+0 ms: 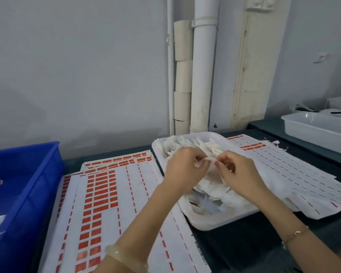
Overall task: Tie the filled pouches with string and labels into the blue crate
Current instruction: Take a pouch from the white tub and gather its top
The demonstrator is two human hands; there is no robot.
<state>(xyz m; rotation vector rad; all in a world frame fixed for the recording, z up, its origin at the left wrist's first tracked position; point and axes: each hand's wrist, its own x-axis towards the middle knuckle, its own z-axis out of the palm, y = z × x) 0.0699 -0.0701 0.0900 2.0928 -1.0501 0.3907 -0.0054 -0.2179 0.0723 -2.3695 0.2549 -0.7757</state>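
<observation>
1. The left hand [185, 167] and the right hand [239, 171] each pinched one end of a small white gauzy pouch [208, 159], with the fingertips curled tight on its gathered top. Neither hand was slack.
2. The pouch was held up between the two hands, over the far half of a shallow white plastic tray [205, 223] heaped with loose white pouches [211, 186]. Whether it touched the heap could not be told.
3. The pinched strip ran roughly left to right from hand to hand, so its long axis lay nearly level and across the person's view. The pouch's body was hidden behind the fingers, so which way it hung was unclear.
4. The step in hand looked like closing the neck. To do this well, the gather should stay taut between both pinches while the string, too fine to make out here, is wound close under the fingertips. A slack neck would probably spill the filling.
5. Paper sheets of red rectangular labels [98, 194] lay just left of the tray. The deep blue plastic crate [28, 174] stood beyond them at the far left, well apart from the hands, with a few white pieces already inside.
</observation>
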